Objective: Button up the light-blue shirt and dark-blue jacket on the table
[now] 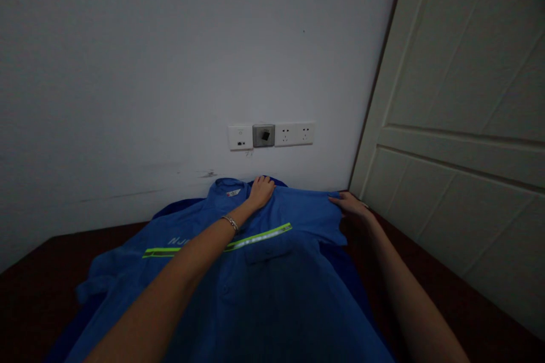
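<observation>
Blue cloth, a short-sleeved shirt (298,283), lies spread front up over a darker blue garment (343,264), its collar (218,198) at the far side near the wall (170,68). My left hand (263,190) rests on the right shoulder beside the collar, fingers bent; whether they pinch the fabric, I cannot tell. My right hand (351,205) has the far corner of the right sleeve (321,215) pinched narrowly between thumb and fingers. I judge a light outward pull works best here, the shoulder steadied so the collar doesn't skew and the reflective strip (264,236) doesn't buckle; pulling hard could drag the whole front crooked. The left sleeve (96,278) looks more rumpled. Room is tight on the far side, where the wall rises just behind the collar, and the panelled door (451,125) limits my right elbow. Dark red surface (29,272) shows at left, giving more room for sideways movement.
</observation>
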### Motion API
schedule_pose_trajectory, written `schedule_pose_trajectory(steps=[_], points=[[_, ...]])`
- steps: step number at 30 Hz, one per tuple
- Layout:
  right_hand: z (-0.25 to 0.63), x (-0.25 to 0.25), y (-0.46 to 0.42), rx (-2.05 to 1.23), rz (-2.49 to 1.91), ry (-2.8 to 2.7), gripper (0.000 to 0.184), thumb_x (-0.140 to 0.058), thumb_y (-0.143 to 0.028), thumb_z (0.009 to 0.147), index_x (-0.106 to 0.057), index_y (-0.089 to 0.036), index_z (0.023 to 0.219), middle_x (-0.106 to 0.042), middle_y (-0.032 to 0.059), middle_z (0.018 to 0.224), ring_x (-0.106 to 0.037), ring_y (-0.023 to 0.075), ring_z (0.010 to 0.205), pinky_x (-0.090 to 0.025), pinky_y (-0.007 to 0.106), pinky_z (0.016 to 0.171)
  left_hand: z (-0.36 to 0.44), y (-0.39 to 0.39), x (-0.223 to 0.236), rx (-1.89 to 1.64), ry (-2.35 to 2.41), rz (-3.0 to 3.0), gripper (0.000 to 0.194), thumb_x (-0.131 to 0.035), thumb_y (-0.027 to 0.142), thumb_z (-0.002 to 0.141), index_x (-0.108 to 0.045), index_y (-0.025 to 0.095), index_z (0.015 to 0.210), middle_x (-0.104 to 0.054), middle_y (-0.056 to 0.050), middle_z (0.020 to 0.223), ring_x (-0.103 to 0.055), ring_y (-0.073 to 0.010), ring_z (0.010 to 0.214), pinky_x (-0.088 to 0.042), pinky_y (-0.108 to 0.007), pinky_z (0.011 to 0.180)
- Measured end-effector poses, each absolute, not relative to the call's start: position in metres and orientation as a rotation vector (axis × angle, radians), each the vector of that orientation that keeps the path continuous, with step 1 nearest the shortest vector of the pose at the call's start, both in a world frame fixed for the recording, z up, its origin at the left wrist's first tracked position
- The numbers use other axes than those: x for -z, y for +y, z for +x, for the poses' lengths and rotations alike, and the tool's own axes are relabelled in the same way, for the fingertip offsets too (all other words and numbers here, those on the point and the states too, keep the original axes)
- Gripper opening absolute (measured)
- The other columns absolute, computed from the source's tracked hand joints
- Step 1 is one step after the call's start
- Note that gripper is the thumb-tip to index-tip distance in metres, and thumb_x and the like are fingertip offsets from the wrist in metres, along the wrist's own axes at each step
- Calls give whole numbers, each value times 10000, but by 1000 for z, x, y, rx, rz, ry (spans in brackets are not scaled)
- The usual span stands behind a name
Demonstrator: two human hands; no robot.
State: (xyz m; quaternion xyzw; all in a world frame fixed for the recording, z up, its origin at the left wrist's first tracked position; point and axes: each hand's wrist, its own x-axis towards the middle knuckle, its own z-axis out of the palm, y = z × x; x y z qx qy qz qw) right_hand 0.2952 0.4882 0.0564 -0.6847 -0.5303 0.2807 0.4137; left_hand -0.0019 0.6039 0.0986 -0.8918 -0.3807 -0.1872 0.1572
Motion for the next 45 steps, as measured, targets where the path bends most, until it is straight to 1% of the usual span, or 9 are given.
schedule_pose_trajectory(steps=[6, 12, 16, 20, 24, 30, 35, 42, 45], points=[[295, -36, 503, -181, -2117, -1577, 180, -556, -286, 744, -623, -123, 706, -645, 74, 717, -599, 186, 702, -446, 262, 650, 6, 574, -96, 567, -984, -2551, 258, -375, 187, 859, -560, 133, 1030, -516, -146, 1082, -430, -264, 1043, -332, -408, 885], [283, -22, 507, -92, -2194, -1521, 291, -366, -255, 877, -561, -72, 991, -614, 193, 1000, -579, 238, 957, -417, 298, 783, 16, 492, -50, 353, -586, -3023, 440, -316, 441, 885, -436, 225, 1249, -394, -111, 1333, -342, -291, 1216, -297, -457, 974], [272, -17, 499, -66, -2323, -1465, 345, -294, -276, 907, -500, -74, 1097, -602, 205, 996, -584, 273, 960, -424, 336, 774, 16, 456, -26, 161, -478, -3233, 577, -248, 569, 861, -298, 278, 1356, -221, -114, 1447, -151, -370, 1317, -190, -598, 989], [259, -31, 486, 73, -2469, -1421, 351, -319, -276, 891, -483, -81, 1133, -553, 237, 1058, -586, 317, 932, -437, 407, 744, 3, 445, -32, 303, -506, -3283, 571, -226, 551, 876, -210, 297, 1388, -136, -114, 1472, -90, -358, 1334, -176, -602, 1000], [229, -73, 478, 365, -2335, -1519, 371, -383, -261, 861, -471, -64, 1163, -519, 245, 1075, -558, 313, 971, -432, 412, 773, -39, 450, -52, 497, -485, -3201, 524, -305, 448, 896, -281, 214, 1365, -232, -131, 1442, -175, -283, 1328, -233, -491, 1037], [96, -119, 460, 341, -1761, -2070, 365, -386, -248, 861, -494, -98, 1176, -490, 185, 1175, -515, 240, 1046, -392, 347, 898, -174, 519, -85, 599, -950, -2869, 311, -449, 237, 825, -576, 176, 1103, -473, -93, 1289, -389, -206, 1207, -302, -362, 1021], [-51, -103, 438, 196, -1230, -2536, 341, -461, -231, 825, -526, -139, 1146, -461, 152, 1262, -416, 253, 1175, -358, 384, 952, -318, 581, -104, 312, -1851, -2515, 325, -487, 218, 756, -621, 126, 1039, -617, -116, 1092, -554, -229, 1014, -422, -307, 872], [-207, -72, 434, 73, -746, -2656, 486, -506, -393, 800, -488, -93, 1182, -447, 165, 1295, -331, 299, 1244, -272, 461, 1020, -444, 586, -102, 268, -2179, -2528, 300, -461, 134, 697, -656, 98, 921, -682, -74, 910, -608, -176, 868, -438, -213, 762], [-254, -65, 440, 100, -686, -2649, 497, -517, -328, 793, -454, -76, 1217, -449, 164, 1292, -327, 288, 1245, -278, 443, 1020, -464, 581, -89, 292, -2216, -2571, 318, -441, 140, 699, -647, 95, 937, -682, -69, 915, -611, -162, 844, -447, -211, 747]])
